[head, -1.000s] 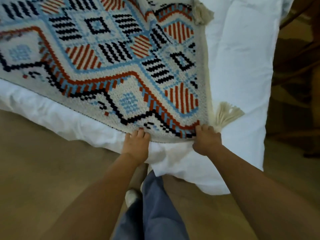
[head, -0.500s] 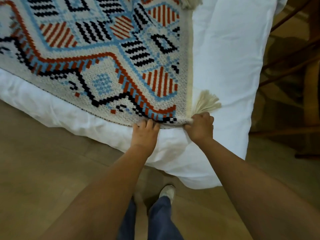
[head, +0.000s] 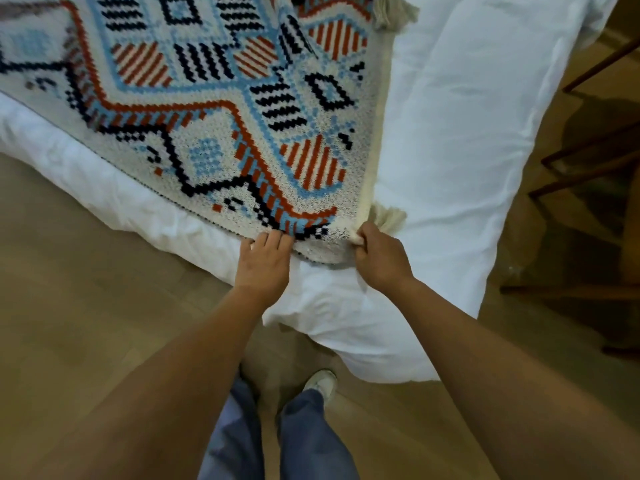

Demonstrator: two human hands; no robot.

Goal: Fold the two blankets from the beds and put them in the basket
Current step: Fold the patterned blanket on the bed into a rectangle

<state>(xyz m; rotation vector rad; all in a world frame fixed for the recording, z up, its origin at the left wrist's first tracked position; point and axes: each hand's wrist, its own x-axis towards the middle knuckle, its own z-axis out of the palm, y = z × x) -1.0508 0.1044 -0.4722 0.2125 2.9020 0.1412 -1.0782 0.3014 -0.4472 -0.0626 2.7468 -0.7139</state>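
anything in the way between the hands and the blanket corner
Nothing visible. The right hand is closed on the patterned blanket at its corner beside the tassel, and the left hand has its fingers on the near edge.

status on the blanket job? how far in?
Early. Done: nothing clearly; the patterned blanket lies spread on the white bedding, unfolded or at most partly folded. In hand: right hand pinches the near corner by the tassel; left hand grips the near edge. Left: folding it, the second blanket, and the basket; neither is in view.
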